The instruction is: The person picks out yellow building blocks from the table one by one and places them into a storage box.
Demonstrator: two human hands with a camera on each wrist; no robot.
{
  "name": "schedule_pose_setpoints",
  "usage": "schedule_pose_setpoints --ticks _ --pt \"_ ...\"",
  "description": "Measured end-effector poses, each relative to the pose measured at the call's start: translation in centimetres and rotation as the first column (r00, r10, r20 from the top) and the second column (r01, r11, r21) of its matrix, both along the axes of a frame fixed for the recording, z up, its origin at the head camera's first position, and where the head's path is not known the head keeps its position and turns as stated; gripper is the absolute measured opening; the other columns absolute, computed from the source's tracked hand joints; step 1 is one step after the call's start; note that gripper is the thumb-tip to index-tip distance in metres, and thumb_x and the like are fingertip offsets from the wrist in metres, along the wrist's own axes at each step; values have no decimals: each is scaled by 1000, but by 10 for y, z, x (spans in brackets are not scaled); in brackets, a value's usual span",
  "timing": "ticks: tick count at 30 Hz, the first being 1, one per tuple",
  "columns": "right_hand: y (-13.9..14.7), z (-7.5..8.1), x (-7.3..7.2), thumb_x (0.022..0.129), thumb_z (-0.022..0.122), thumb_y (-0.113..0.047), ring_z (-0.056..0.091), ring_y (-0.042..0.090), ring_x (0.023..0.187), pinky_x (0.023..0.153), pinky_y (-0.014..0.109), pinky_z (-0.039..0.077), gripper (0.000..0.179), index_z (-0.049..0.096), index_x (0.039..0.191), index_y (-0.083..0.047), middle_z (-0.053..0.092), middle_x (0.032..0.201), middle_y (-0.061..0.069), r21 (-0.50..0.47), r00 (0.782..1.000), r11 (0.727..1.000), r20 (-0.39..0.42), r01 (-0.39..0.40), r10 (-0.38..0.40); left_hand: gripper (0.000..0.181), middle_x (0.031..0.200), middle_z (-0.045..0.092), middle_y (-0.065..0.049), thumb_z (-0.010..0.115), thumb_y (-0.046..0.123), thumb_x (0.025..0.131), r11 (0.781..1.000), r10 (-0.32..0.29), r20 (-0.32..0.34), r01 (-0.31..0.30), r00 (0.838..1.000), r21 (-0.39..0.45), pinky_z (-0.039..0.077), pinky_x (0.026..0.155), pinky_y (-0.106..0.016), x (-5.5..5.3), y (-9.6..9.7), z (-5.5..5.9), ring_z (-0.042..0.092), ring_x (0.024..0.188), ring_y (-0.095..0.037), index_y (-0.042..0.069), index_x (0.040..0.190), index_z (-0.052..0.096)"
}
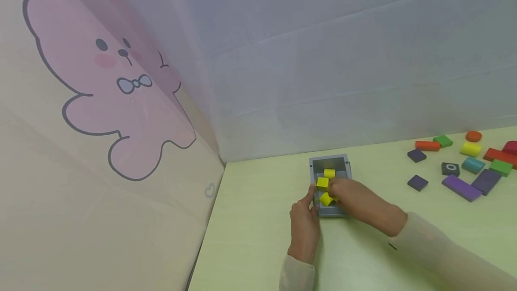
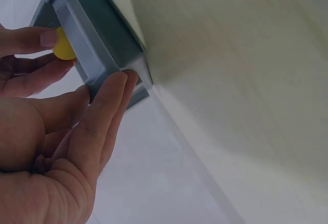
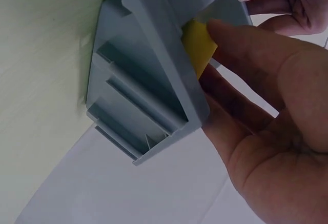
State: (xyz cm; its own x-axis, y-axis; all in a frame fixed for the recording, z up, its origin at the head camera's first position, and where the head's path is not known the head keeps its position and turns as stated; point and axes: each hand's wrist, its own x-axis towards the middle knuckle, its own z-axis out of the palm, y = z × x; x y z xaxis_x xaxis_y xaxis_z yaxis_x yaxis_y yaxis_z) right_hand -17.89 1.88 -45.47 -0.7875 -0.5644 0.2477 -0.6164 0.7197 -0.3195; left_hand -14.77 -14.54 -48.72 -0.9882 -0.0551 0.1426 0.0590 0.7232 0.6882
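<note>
A small grey plastic box (image 1: 331,212) stands on the table with several yellow blocks in it, among them a cylinder (image 1: 329,173), a cube (image 1: 323,183) and a rounded block (image 1: 326,199). My left hand (image 1: 304,228) grips the box's left wall near the front, its fingers against the outer side in the left wrist view. Reaching in over the right wall, my right hand (image 1: 359,201) pinches a yellow block (image 3: 199,47) between thumb and fingers. In the head view the hand mostly hides that block.
To the right lie loose coloured blocks, including a purple bar (image 1: 462,187), a dark purple square (image 1: 418,182), a teal cylinder (image 1: 473,165) and a red-orange cylinder (image 1: 427,146). A cloth wall (image 1: 323,80) rises behind the table, and another with a pink bunny (image 1: 137,116) stands at left.
</note>
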Motion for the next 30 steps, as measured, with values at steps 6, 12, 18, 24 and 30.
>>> schedule_pose_setpoints --ticks 6,12,18,24,30 --pt "-4 -3 -2 80 81 16 57 12 73 68 29 57 18 75 82 -1 66 83 3 2 999 1000 -44 6 -6 58 125 75 -16 76 -7 91 1000 -1 -28 1 1000 -8 57 75 -26 0 0 1 74 108 -30 13 144 66" --pt "-5 -8 -1 80 82 15 52 13 73 67 29 55 20 74 84 -3 62 82 2 -6 997 1000 -80 3 -4 58 124 76 -16 77 -8 90 1000 5 -30 -6 1000 -19 61 83 -34 0 0 0 74 111 -30 12 143 67" --pt "-5 -12 0 82 82 14 52 14 73 67 30 53 21 71 84 -4 60 82 3 -9 996 1000 -90 5 -6 58 125 76 -14 77 -8 90 1000 4 -43 -5 999 -16 62 86 -38 0 0 0 74 112 -30 13 142 68" --pt "-6 -18 -1 84 77 16 45 14 72 65 30 47 28 61 81 -7 56 79 2 -14 990 1000 -143 11 -13 57 125 75 -15 77 -9 89 1000 -8 -66 7 998 -16 62 87 -39 1 -1 -1 74 111 -30 12 142 69" --pt "-8 -24 -4 82 76 18 50 17 71 65 33 48 32 59 80 -8 57 80 3 -7 984 999 -171 37 -38 57 125 75 -15 76 -9 90 1000 -13 -58 12 998 -9 62 88 -39 1 -1 -2 74 112 -31 12 142 68"
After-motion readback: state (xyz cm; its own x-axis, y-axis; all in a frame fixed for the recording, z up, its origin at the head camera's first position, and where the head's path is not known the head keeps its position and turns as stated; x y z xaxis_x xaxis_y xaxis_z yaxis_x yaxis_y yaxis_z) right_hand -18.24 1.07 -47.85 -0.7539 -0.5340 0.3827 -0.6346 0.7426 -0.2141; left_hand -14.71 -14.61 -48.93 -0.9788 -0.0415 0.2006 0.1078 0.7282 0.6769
